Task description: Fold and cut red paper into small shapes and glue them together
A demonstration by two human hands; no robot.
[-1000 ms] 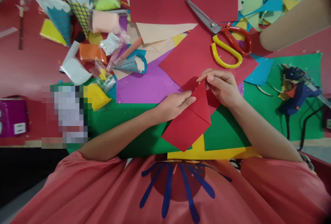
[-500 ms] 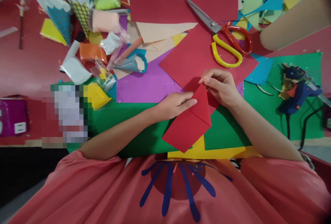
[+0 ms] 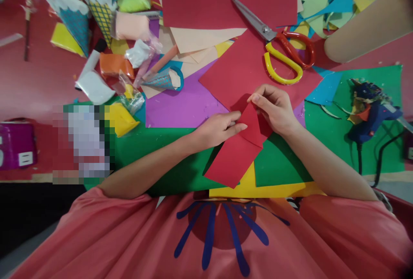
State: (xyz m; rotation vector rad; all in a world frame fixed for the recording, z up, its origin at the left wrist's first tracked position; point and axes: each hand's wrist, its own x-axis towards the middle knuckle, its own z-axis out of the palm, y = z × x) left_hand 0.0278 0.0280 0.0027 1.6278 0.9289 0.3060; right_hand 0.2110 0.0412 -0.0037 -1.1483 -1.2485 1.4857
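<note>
Between my hands is a folded red paper [image 3: 230, 160], with a pointed top and a long flap reaching down toward my shirt. My left hand [image 3: 219, 129] grips its left edge between thumb and fingers. At the tip, my right hand [image 3: 272, 107] pinches the paper with thumb and forefinger. Beneath and beyond the hands lies a larger red sheet [image 3: 238, 70] turned cornerwise. Scissors [image 3: 265, 30] with one red and one yellow handle rest on the red sheets, blades pointing to the upper left.
Paper cones [image 3: 72, 19], bagged clay [image 3: 115, 65] and a small blue cone [image 3: 161, 79] sit at the left. To the right are a blue glue gun [image 3: 368, 120] on green paper and a cardboard tube [image 3: 364, 25]. A purple sheet [image 3: 180, 107] lies in the middle.
The folded upper part of the red paper has narrowed, and its right corner has moved up. The lower flap has shifted slightly right. Both hands keep their hold with small finger movements.
</note>
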